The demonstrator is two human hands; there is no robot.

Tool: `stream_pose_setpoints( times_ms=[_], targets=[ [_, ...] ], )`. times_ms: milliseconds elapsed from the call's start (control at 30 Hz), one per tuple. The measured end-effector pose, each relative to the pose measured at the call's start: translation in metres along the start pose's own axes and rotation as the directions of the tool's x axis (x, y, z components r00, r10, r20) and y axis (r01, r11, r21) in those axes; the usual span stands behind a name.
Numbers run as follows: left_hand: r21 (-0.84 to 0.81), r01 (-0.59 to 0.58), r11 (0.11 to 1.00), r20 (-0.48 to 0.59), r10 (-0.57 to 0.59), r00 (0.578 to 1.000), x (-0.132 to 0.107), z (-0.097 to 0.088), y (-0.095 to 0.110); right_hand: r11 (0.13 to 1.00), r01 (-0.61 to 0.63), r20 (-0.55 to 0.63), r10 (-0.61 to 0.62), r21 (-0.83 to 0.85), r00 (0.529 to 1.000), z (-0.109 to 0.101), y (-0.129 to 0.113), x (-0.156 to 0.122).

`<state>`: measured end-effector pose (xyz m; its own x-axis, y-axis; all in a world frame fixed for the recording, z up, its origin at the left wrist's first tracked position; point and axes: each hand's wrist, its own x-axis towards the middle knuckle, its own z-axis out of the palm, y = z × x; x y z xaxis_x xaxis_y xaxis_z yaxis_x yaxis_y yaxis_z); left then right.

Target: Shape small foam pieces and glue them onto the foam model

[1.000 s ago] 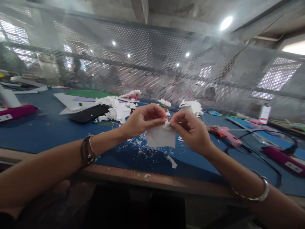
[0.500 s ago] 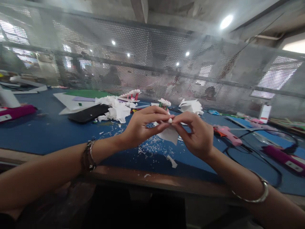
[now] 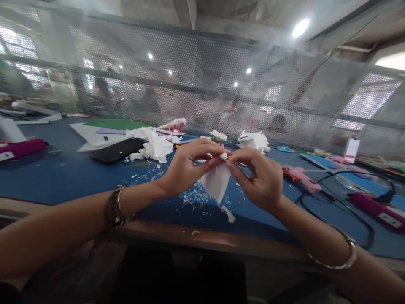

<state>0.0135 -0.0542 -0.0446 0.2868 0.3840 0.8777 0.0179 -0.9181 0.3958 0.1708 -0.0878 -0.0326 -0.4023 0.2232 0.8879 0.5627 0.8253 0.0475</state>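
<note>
Both my hands meet above the blue table [image 3: 63, 177], pinching the top edge of a small white paper piece [image 3: 215, 183] that hangs down between them. My left hand [image 3: 186, 166] grips it with thumb and fingers from the left. My right hand [image 3: 261, 179] pinches it from the right, fingers curled. Tiny white paper scraps [image 3: 193, 198] are scattered on the table under my hands. A larger white scrap [image 3: 228, 213] lies near the table's front edge.
A heap of white paper [image 3: 155, 145] and a black phone [image 3: 115, 150] lie at the back left. Small white and red paper flowers [image 3: 218, 136] stand behind my hands. A pink glue gun [image 3: 299, 176] with a black cable [image 3: 341, 211] lies to the right. A perforated metal screen [image 3: 202, 84] closes the back.
My hands have turned the paper piece: it hung as a flat square, was bunched up between my fingertips, and now hangs narrower and pointed downward. My hands rose slightly.
</note>
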Motion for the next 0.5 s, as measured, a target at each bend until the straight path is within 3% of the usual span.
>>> stream_pose_setpoints(
  times_ms=[233, 500],
  targets=[
    [-0.139, 0.093, 0.986, -0.015, -0.096, 0.995, -0.0013, 0.0024, 0.0007, 0.999, -0.043, 0.031, 0.043, 0.010, 0.999, 0.0002, -0.0022, -0.0006],
    [-0.059, 0.047, 0.997, 0.026, -0.046, 0.999, -0.0022, -0.0001, 0.0036, 0.996, -0.077, -0.011, 0.077, 0.037, 0.997, 0.0039, 0.0003, 0.0002]
  ],
)
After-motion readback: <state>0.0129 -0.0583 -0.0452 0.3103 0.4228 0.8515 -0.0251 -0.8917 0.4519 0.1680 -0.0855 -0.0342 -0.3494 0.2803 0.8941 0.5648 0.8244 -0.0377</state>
